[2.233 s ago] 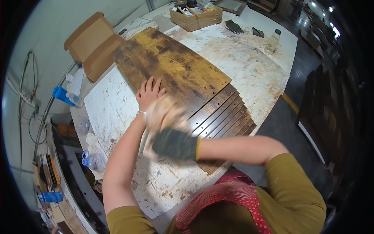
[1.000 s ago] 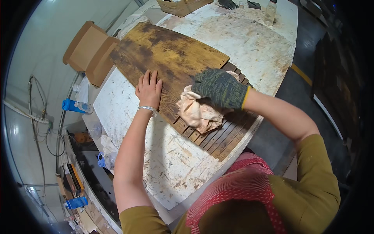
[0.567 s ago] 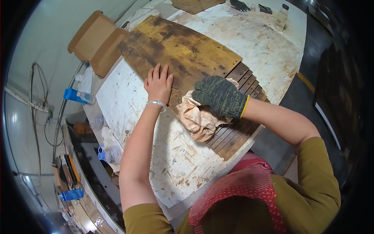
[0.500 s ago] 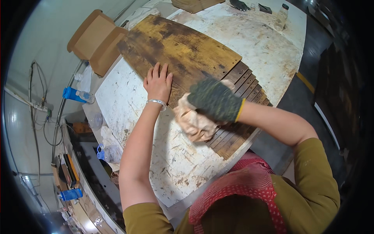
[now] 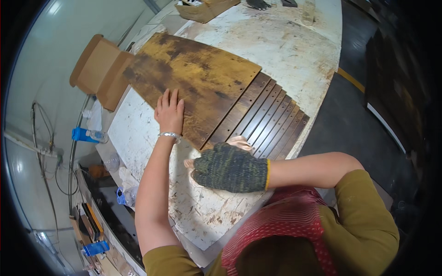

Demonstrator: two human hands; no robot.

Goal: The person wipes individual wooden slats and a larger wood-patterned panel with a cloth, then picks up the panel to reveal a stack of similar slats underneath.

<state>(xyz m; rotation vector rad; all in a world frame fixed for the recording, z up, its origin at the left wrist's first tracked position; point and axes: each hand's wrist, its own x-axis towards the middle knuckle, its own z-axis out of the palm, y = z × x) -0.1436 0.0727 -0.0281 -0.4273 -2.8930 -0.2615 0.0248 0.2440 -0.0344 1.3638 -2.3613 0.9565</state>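
A wooden board (image 5: 198,60) with a mottled yellow-brown face lies on top of a fanned stack of dark boards (image 5: 271,122). Their stepped edges, dotted with small holes, show at the lower right. My bare left hand (image 5: 170,112) rests flat on the top board near its left edge, fingers stretched out. On my right hand (image 5: 230,168) is a dark knitted glove with a yellow cuff. It is closed over a crumpled pinkish cloth (image 5: 240,142), just off the near corner of the top board. Its fingertips are partly hidden by the cloth and glove.
The boards rest on a stained white table (image 5: 294,46). An open cardboard box (image 5: 103,69) stands at the far left, another box (image 5: 207,11) at the back. A clear bottle (image 5: 308,13) and a dark glove (image 5: 258,4) lie farther back. Blue-capped bottles (image 5: 87,135) sit left.
My right hand has swept toward me and to the left with the cloth, coming off the boards' stepped edges. My left hand stays on the top board. The whole view has shifted somewhat.
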